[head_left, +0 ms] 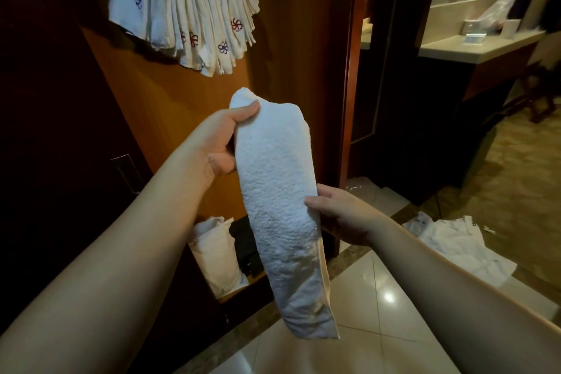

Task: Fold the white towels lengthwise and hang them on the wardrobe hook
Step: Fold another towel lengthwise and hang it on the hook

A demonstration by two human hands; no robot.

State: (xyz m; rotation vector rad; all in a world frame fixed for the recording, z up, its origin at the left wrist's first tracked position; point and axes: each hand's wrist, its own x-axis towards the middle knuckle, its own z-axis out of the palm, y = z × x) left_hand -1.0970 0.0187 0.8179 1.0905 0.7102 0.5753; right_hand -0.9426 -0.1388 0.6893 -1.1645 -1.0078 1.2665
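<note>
White folded towel (277,197) is gripped by both hands, left hand (223,143) high, right hand (340,215) lower.

The hook is not visible; the hanging towels (185,9) are cut off by the top edge. The fingers of the left hand (223,143) are hidden behind the folded towel (279,191), only the thumb shows. The fingers of the right hand (340,215) also go behind it. The things on the counter (473,48) are too blurred to tell. A white bag (215,252) low in the wardrobe is partly hidden by the towel
</note>
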